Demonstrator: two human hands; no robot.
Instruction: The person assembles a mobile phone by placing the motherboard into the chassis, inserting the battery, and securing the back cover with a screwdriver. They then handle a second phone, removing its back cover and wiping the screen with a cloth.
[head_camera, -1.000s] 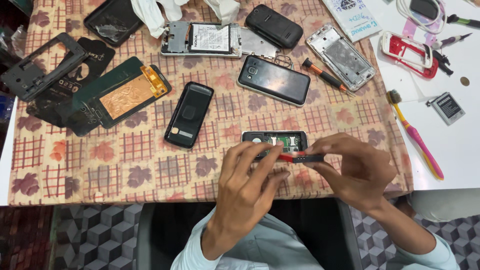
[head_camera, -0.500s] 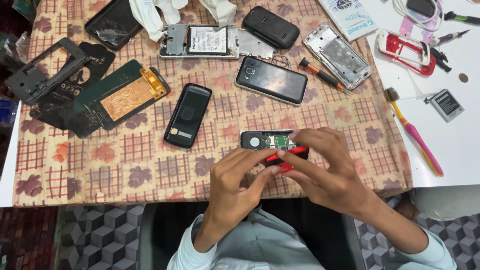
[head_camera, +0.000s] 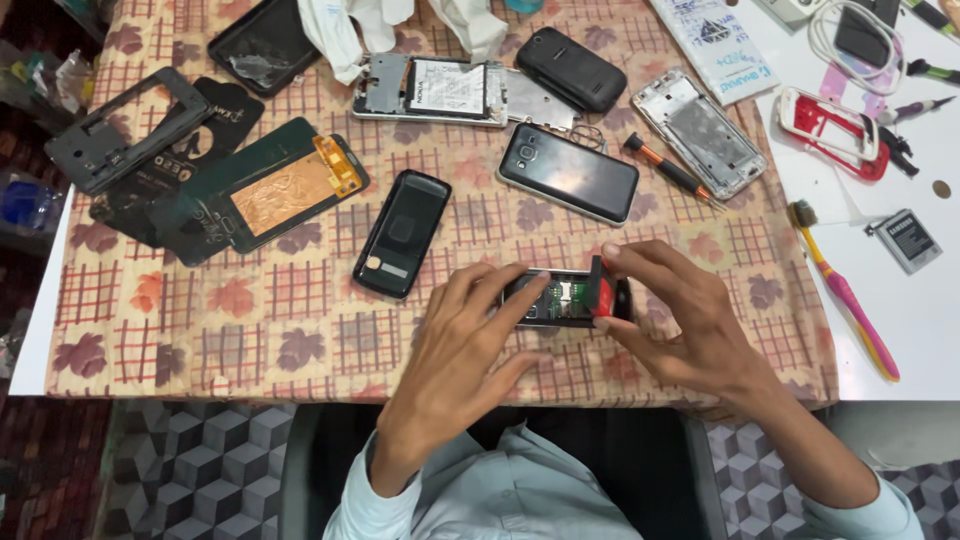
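Shifted since the earlier frame: red piece (head_camera: 603, 290) is now standing upright at the right end of the opened small phone (head_camera: 560, 298), no longer lying flat along it.

Head view:
- Left hand (head_camera: 455, 355) is gripping the phone's left end on the patterned surface (head_camera: 250, 330).
- Right hand (head_camera: 690, 320) is pinching the red piece.
- White-labelled battery (head_camera: 447, 87) is sitting in an open phone body at top centre.
- Grey rectangular battery (head_camera: 908, 240) is lying far right.
- Black phone (head_camera: 402, 233) and pink toothbrush (head_camera: 845, 292) are flanking the hands.

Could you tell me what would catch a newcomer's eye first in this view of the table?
First, the two hands at the near edge: the left hand steadies a small opened phone while the right hand presses a red tool at its end. Next, the patterned tablecloth strewn with dismantled phones, notably a copper-backed panel at left and a black smartphone in the centre. A pink toothbrush lies right.
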